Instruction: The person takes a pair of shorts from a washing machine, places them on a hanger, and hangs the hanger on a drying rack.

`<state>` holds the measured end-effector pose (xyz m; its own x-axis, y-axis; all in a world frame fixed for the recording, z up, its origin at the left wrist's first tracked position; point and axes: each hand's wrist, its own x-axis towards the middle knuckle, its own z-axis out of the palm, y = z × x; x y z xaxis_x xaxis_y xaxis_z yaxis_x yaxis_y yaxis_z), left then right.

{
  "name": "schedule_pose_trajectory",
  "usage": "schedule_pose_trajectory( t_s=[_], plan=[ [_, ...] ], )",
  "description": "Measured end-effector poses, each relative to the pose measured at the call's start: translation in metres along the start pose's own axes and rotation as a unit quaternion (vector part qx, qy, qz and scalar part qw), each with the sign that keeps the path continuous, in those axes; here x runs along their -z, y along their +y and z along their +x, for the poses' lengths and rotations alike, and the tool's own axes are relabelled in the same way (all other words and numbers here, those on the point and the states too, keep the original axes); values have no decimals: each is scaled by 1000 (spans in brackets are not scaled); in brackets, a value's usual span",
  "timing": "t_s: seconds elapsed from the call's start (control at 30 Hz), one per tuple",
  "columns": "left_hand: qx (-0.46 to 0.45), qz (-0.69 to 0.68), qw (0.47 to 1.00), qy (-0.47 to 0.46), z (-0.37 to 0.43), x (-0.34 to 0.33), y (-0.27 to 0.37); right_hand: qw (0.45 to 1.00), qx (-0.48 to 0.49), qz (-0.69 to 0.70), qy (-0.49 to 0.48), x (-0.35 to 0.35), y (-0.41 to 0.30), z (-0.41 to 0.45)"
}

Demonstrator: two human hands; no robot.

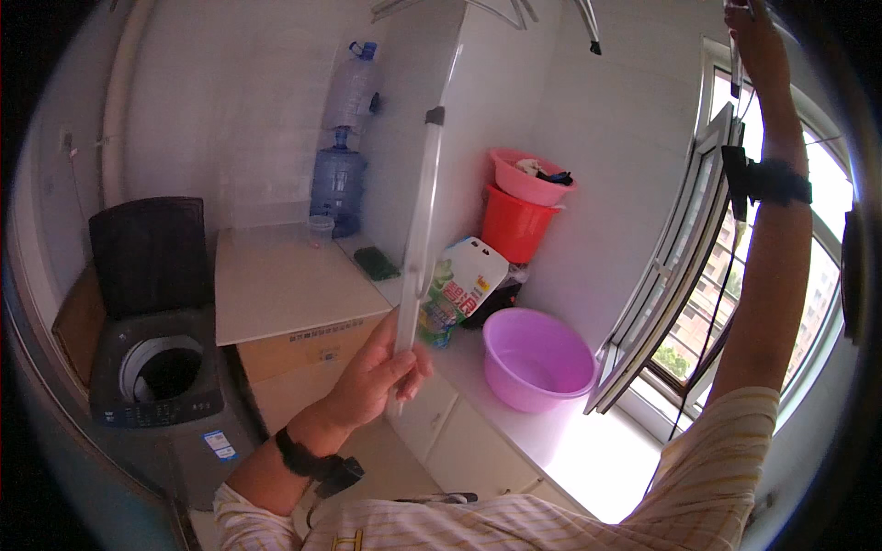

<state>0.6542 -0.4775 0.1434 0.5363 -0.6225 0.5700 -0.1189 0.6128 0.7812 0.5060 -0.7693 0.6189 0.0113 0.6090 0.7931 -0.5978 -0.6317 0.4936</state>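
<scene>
My left hand (386, 375) is closed around the lower part of a pale, shiny pole (420, 227). This pole rises nearly upright in front of me, leans slightly right, and has a black collar near its upper part. High at the right edge, my right hand (758, 48) reaches up before the window. Its fingers curl around a pale rod (735, 69) with a dark lower end; the top is cut off by the picture's rim. Overhead hang several pale clothes-hanger arms (510, 14), one ending in a black tip (595, 47).
A purple plastic basin (534, 358) and a detergent bag (465, 289) stand on the counter (475, 386). Behind are a red bucket (517, 224) and a pink basin (527, 175). An opened window sash (668, 268) juts inward. Water jugs (337, 179), a cardboard box (303, 282) and a top-loading washing machine (158, 413) occupy the left.
</scene>
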Motion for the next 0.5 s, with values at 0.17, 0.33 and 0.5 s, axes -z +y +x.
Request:
schedule_pose_trajectory(
  t_s=[0.17,0.33,0.5],
  plan=[
    [25,-37,999,-22,-1,7,2,796,-35,582,164,-31,74,4],
    [28,-76,997,10,0,15,-22,872,-129,462,100,26,15,-47],
    [26,-90,995,-13,2,9,-31,862,-108,468,160,51,25,-63]
  ],
)
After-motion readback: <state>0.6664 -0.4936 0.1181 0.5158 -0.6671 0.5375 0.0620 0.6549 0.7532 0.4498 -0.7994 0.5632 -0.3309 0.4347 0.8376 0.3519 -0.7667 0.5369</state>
